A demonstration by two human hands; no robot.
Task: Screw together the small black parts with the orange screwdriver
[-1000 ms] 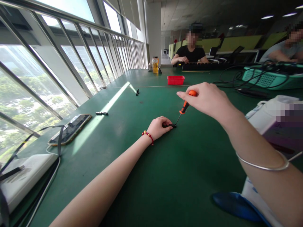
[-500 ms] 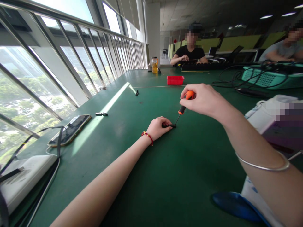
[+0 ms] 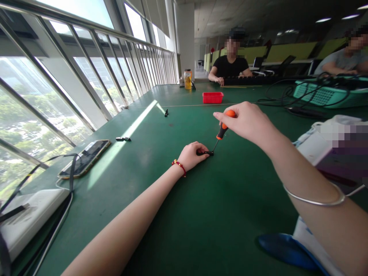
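Observation:
My left hand (image 3: 193, 156), with a red beaded bracelet at its wrist, pinches a small black part (image 3: 209, 153) against the green table (image 3: 172, 199). An orange and black screwdriver (image 3: 222, 130) leans over that part, its tip touching or nearly touching the right end. My right hand (image 3: 248, 122) is around the top of the screwdriver's handle, with the thumb stretched out to the left. Two more small black pieces lie on the table, one (image 3: 123, 139) near the phone and another (image 3: 166, 113) farther back.
A phone (image 3: 84, 159), cables and a white power strip (image 3: 31, 218) are at the left. Farther back stand a red tray (image 3: 212, 98) and a jar (image 3: 188, 79). A teal basket (image 3: 324, 94), a white bag (image 3: 330, 134) and a blue object (image 3: 284, 249) are at the right. Two people sit beyond.
My right thumb has straightened out to the left, uncovering more of the screwdriver's handle, and the right forearm has shifted slightly. The seated person in black has lowered a hand to the table.

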